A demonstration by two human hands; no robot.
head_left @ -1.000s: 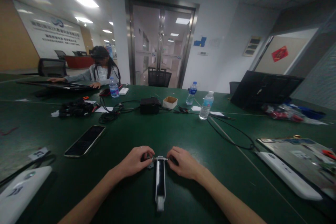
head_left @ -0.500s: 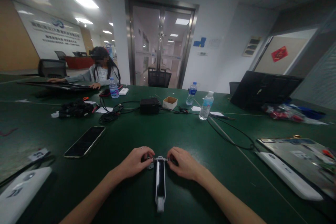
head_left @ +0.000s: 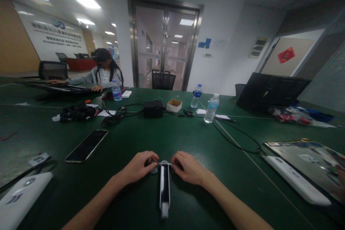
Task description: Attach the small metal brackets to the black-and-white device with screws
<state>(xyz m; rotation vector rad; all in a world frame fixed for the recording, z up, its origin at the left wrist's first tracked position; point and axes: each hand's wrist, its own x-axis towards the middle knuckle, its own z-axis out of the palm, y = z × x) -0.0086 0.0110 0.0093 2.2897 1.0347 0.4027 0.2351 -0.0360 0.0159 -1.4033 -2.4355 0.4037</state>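
Note:
A narrow white and black device (head_left: 164, 190) lies lengthwise on the green table (head_left: 188, 140) just in front of me. My left hand (head_left: 140, 166) is curled at the left side of its far end, fingertips pinched on a small grey part there. My right hand (head_left: 188, 167) is curled at the right side of the same end, fingers pressed on the device's metal crossbar. Both forearms rest low over the table.
A black phone (head_left: 86, 145) lies to the left, white cases at the near left (head_left: 18, 201) and right (head_left: 296, 183). Cables, a black box (head_left: 153, 108), a small carton (head_left: 174, 105) and water bottles (head_left: 211, 108) sit mid-table. A person (head_left: 104, 73) sits at the far left; an open laptop (head_left: 272, 91) stands right.

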